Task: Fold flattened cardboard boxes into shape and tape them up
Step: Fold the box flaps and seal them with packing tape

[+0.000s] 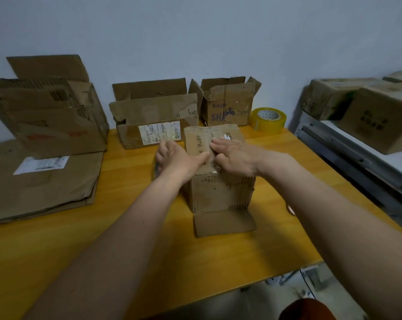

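Small cardboard box (218, 179), standing at the centre of the yellow table (126, 239), flaps folded shut on top and a strip of clear tape glinting along the seam. The right hand (234, 158) lies flat with fingers straight, pressing the top flaps. The left hand (174, 158), at the box's left edge, curls around what appears to be a clear tape roll (155, 168), mostly hidden, with its thumb pressing on the seam. One bottom flap lies splayed on the table in front of the box, so this box seems only partly sealed. Behind the box stand three shaped boxes (153, 118) with tops open; left of it lies a flattened stack (40, 181), apparently not yet folded. A yellowish tape roll (267, 119) sits behind and right of the box. A plain wall rises behind; right of the table, a shelf (357, 144) carries more boxes.
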Demonstrator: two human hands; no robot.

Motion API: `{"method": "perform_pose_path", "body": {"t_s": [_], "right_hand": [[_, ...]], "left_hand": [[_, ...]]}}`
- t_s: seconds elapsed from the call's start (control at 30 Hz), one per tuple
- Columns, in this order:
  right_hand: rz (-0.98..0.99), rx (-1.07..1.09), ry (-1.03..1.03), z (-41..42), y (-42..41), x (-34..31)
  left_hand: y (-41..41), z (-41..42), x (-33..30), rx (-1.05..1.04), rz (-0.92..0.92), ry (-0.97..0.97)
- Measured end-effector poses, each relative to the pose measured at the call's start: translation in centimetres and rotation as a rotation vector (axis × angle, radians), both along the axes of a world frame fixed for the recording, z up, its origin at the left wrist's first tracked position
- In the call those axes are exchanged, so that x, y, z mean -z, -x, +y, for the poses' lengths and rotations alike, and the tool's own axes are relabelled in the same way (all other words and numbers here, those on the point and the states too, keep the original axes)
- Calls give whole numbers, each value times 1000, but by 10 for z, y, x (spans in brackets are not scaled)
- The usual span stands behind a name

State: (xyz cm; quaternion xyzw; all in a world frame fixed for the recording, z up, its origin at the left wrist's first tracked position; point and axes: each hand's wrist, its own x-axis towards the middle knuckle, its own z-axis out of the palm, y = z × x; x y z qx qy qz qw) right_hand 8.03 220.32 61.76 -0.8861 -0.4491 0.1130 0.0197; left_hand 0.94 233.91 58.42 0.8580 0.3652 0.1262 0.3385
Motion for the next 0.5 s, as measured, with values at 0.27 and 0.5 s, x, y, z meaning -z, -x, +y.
{"method": "perform_pose_path", "body": {"t_s": [0.27, 0.5], "right_hand": [[-127, 65, -108, 54, -46, 11], [-39, 159, -252, 65, -78, 11]], "left_hand": [[-4, 6, 2, 30, -18, 18], [-2, 5, 8, 39, -65, 70]]}}
